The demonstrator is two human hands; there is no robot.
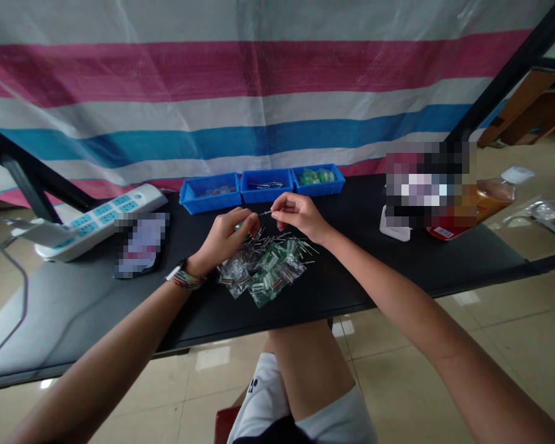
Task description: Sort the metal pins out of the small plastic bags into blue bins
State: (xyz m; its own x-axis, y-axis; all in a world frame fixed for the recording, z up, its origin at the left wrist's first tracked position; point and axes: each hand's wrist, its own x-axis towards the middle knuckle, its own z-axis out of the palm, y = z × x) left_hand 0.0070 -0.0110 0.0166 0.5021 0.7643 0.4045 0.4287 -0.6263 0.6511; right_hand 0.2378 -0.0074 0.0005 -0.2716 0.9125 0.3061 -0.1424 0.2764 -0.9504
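Note:
My right hand is closed in a pinch on a thin metal pin, which points left toward my other hand. My left hand has its fingers curled close to the pin's far end; a bit of green shows at its fingers, but what they grip is hidden. Below both hands lies a pile of small clear and green plastic packets with small parts inside. Many loose thin metal pins are scattered along the pile's back and right side.
Three blue bins stand behind my hands: the left bin with clear packets, the middle bin with metal pins, the right bin with green packets. A power strip and phone lie left; a white case and bottle right.

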